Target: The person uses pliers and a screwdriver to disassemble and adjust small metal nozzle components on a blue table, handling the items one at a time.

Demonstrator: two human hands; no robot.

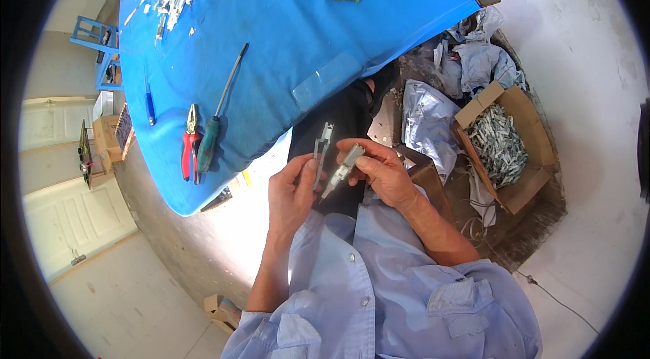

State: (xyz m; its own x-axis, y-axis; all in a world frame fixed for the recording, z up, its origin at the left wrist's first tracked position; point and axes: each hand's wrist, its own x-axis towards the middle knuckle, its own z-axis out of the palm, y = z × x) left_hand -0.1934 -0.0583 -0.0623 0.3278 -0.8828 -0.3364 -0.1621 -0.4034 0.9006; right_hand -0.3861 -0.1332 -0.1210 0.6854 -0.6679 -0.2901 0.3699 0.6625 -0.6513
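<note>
Both hands up in front of the torso, close together, gap between them. Bare left hand [290, 186]: thumb [309, 174] pointing up, pinched against curled fingers. Left wrist [284, 222] roughly straight, bare left forearm [269, 274] running steeply up from the lower edge. Bare right hand [386, 176]: also pinched, thumb [367, 165] angled left, index finger [359, 145] reaching left above it. Bare right forearm [439, 229] slants up and left; elbow bent, farther out than the left. Light-blue fabric sleeves, left [261, 332] and right [494, 284], leave both forearms exposed.
</note>
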